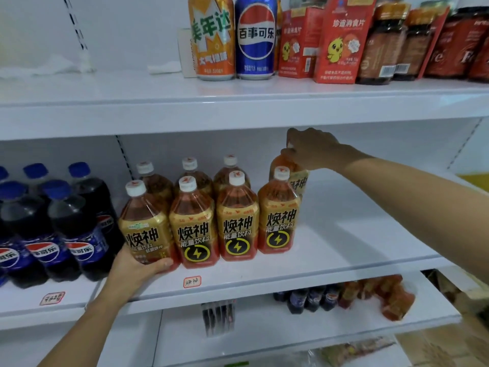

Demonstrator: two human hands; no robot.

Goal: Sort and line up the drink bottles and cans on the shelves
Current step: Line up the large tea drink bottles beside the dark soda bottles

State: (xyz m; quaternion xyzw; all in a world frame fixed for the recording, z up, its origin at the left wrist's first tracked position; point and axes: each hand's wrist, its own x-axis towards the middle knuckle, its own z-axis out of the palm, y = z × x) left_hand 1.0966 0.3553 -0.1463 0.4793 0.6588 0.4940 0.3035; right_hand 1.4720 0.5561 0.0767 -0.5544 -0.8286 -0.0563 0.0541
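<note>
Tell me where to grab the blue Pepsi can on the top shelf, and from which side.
Grip the blue Pepsi can around its mid-body from the front. It stands upright, with the orange can tight on one side and the red boxes on the other, so the flanks are blocked. Its top is out of frame.

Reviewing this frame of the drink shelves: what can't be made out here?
- Cap of the back-right bottle, head view: covered by the right hand.
- Cola bottles: the row is cut off by the left edge.
- Bottles on the lower shelf: blurred, tops hidden by the shelf above.
- Shelf tag: handwriting too small to read.
- Left hand: fingers hidden behind the front-left bottle.
</note>
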